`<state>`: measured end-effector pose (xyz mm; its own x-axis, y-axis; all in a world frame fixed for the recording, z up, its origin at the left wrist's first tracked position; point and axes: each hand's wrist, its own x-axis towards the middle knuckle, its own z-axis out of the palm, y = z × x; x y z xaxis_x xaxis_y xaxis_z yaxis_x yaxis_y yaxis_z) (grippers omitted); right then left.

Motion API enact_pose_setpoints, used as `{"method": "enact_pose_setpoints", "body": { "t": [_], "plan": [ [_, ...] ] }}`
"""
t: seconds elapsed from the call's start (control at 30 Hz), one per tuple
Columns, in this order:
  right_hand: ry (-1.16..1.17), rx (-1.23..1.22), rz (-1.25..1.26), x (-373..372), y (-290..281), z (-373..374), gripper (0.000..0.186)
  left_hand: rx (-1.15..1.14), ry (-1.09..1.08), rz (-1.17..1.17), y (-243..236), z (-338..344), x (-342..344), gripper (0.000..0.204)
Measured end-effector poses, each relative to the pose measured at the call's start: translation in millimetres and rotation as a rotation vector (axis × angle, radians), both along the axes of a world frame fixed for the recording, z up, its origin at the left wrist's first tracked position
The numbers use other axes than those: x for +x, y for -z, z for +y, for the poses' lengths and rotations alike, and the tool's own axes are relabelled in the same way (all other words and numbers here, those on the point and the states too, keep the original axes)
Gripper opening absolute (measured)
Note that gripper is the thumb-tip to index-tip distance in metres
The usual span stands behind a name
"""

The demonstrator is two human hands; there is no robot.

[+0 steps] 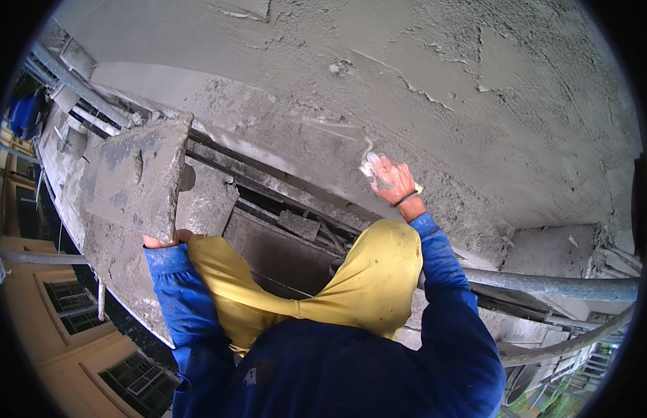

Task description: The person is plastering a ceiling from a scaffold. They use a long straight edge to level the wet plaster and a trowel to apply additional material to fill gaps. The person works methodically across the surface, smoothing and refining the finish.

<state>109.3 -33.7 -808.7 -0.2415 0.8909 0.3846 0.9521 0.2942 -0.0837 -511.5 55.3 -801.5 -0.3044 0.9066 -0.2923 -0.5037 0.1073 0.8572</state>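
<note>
My left hand [165,242] is closed at the near edge of a square mortar-caked hawk [132,174]; its grip is mostly hidden beneath the board. A small lump of mortar clings to the hawk's face. Ahead, my right hand [393,182] is wrapped round the handle of a plastering trowel [369,145] against the wet grey wall [435,97]. The trowel's curved neck shows past my fingers, while its blade blends into the mortar. Smooth plaster covers part of the wall, with rough, ridged patches around it.
Scaffold planks [114,265] splashed with mortar lie at my left, and gaps open between boards below me. Metal scaffold tubes [560,284] cross at the right and the far left. A building with windows [76,303] stands lower down at the left.
</note>
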Motion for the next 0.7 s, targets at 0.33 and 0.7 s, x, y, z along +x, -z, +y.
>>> {"method": "enact_pose_setpoints", "body": {
  "t": [0.33,0.7],
  "plan": [
    [0.308,-0.146,0.284,-43.0,71.1,-60.1,0.043,0.057,-0.126,0.099,-29.7,-26.8,-47.7,0.043],
    [0.418,-0.561,0.013,-4.5,50.2,50.1,0.051,0.145,-0.223,0.185,-60.3,-32.0,-78.9,0.043]
  ]
}}
